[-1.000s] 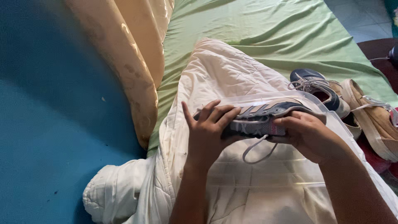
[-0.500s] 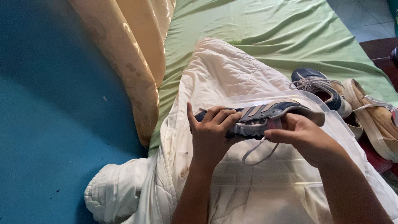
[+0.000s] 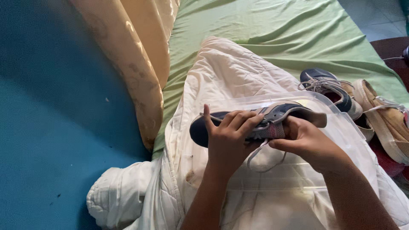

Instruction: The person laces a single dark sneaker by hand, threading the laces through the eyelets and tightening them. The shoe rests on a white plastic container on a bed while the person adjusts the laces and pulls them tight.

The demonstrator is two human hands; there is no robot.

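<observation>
1. The left hand (image 3: pixel 228 138) wraps over the front half of a dark blue and grey sneaker (image 3: pixel 255 123), so the laces and tongue beneath the fingers are hidden; only the toe shows past the thumb.
2. The right hand (image 3: pixel 309 142) grips the same sneaker at its heel and sole, fingers curled under, covering part of the pink-edged sole. Both hands are closed on it, holding it sideways in the air above a clear plastic lid or box (image 3: pixel 341 127) whose edges are hard to trace against the bedding.
3. One loose white lace (image 3: pixel 262 164) loops down from the sneaker; where it starts is covered by the hands.
4. Both forearms are cut off by the lower edge of the view.
5. The white quilt (image 3: pixel 230 72) lies under the plastic piece and covers the lap; it has brownish stains near the left wrist.
6. To the right lie a second blue sneaker (image 3: pixel 328 87) and a tan shoe (image 3: pixel 383 117), the tan one cut off by the frame edge. Something red beneath it is too hidden to name.
7. Count: two hands, two blue sneakers, one tan shoe, one quilt, one green sheet (image 3: pixel 264 25), one cream curtain (image 3: pixel 140 55), one blue wall (image 3: pixel 55 127).
</observation>
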